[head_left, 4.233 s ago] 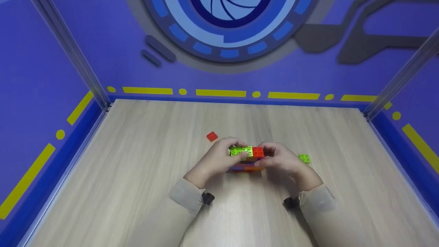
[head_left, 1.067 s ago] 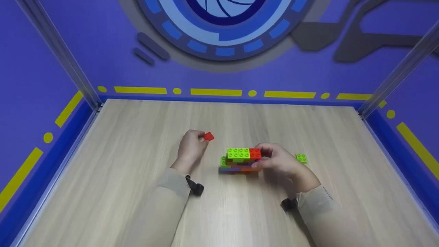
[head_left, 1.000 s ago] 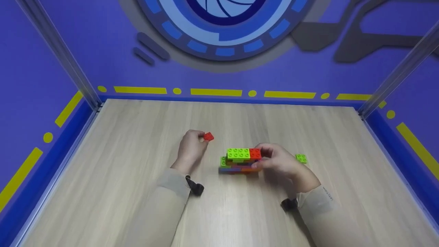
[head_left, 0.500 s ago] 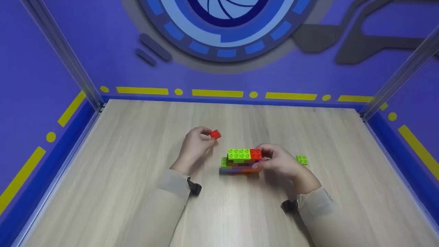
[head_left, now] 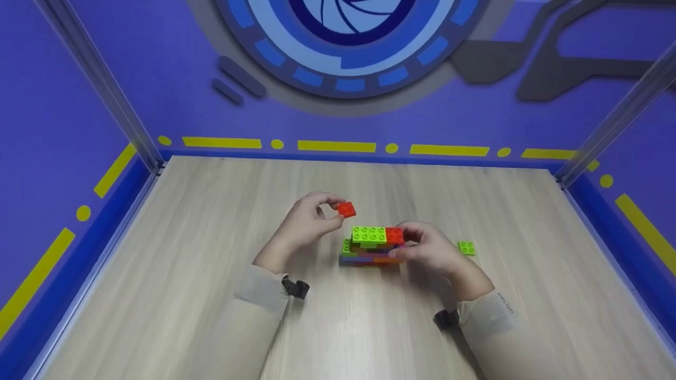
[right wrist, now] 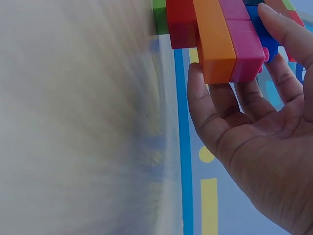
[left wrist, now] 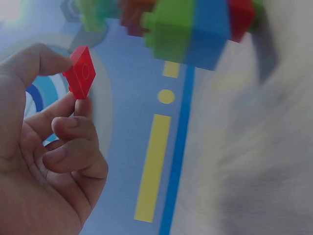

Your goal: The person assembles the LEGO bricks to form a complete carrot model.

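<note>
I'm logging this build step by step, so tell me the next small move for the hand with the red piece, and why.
Probably carry the small red brick a little right and down onto the top of the brick stack. The left hand pinches it in the air just up-left of the stack, while the right hand grips the stack's right end on the table, seemingly steadying it.

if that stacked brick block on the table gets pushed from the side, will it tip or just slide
The multicoloured stacked plastic brick block looks wider than tall, so it would probably slide on the smooth pale wooden table. The right hand gripping its end likely steadies it.
</note>
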A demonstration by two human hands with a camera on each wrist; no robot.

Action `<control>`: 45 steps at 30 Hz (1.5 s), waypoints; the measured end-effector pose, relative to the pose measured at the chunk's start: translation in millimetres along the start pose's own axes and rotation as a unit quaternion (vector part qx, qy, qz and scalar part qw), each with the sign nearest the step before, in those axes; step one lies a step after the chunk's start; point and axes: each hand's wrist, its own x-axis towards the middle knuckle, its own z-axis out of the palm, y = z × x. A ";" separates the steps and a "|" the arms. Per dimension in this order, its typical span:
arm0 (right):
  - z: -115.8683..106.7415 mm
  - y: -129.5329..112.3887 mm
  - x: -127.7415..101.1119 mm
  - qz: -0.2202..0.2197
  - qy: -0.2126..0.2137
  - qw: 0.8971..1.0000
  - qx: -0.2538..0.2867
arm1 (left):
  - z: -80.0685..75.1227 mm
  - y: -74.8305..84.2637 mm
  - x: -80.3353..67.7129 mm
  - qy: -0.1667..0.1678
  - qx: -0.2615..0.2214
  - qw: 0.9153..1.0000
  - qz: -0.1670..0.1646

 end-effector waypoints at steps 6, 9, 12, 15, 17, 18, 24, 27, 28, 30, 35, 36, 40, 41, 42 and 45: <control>-0.1 1.0 -1.0 -0.010 0.009 1.000 0.004 | -2.3 5.5 -3.4 -0.025 0.004 0.999 0.023; 0.0 1.4 -1.5 -0.011 0.010 1.000 0.005 | -2.8 7.0 -4.5 -0.039 -0.001 0.999 0.020; -0.2 0.8 -0.9 -0.007 0.009 1.000 0.005 | -3.2 8.6 -5.5 -0.056 -0.016 0.998 0.011; -1.1 0.2 0.0 -0.001 0.011 1.000 0.002 | -3.5 11.1 -6.3 -0.073 -0.029 0.997 0.007; -1.6 0.1 0.4 0.002 0.009 1.000 0.003 | -3.6 12.4 -6.7 -0.084 -0.033 0.996 0.006; -1.8 0.0 0.5 0.003 0.008 1.000 0.003 | -3.6 12.8 -6.9 -0.090 -0.032 0.995 0.006; -1.8 0.3 0.7 0.009 0.005 1.000 -0.002 | -3.2 13.8 -8.1 -0.109 -0.014 0.994 -0.008; -1.7 0.8 0.6 0.013 0.007 1.000 -0.005 | -2.8 14.5 -8.6 -0.117 -0.011 0.993 -0.018; -1.7 0.7 0.5 0.015 0.007 1.000 -0.005 | -2.7 15.0 -8.7 -0.119 -0.010 0.993 -0.019; -1.6 0.3 0.3 0.018 0.006 1.000 -0.001 | -2.3 15.7 -9.2 -0.121 -0.013 0.992 -0.021; -1.5 0.0 -0.3 0.014 0.005 1.000 0.000 | -0.6 18.3 -10.9 -0.123 -0.007 0.992 -0.025; -1.3 -0.2 -0.2 0.006 0.004 1.000 0.000 | 0.0 18.8 -11.3 -0.123 -0.005 0.992 -0.027; -0.4 -0.1 0.1 -0.015 0.004 1.000 -0.002 | 2.9 19.7 -12.3 -0.122 0.000 0.992 -0.034; -0.2 0.0 0.1 -0.020 0.004 1.000 -0.003 | 3.8 19.9 -12.6 -0.120 0.000 0.992 -0.035; 0.0 0.4 0.5 -0.023 0.004 1.000 -0.003 | 4.7 20.0 -12.7 -0.118 0.001 0.992 -0.036; 0.2 1.2 0.5 -0.021 0.006 1.000 -0.005 | 7.6 20.0 -12.7 -0.109 0.007 0.993 -0.033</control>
